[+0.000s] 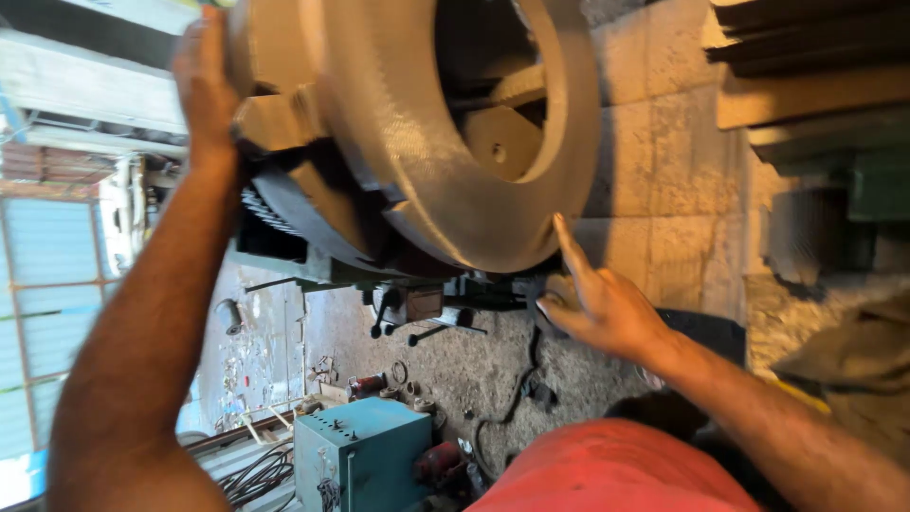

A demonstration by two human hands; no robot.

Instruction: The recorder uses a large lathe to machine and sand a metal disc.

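Note:
A large round metal casting (398, 133), ring-shaped with a hollow centre and spokes, is clamped in a dark lathe chuck (303, 204) and looks blurred. My left hand (204, 81) rests flat against the upper left side of the chuck and casting, fingers together. My right hand (597, 303) is below the ring's right rim, its index finger stretched out and touching or nearly touching the rim, the other fingers curled. Neither hand holds anything.
A teal metal box (365, 455) with cables beside it stands on the dirty floor below. Small metal parts (389, 384) lie near it. A block wall (664, 142) rises behind the casting. Stacked planks (806, 66) fill the upper right.

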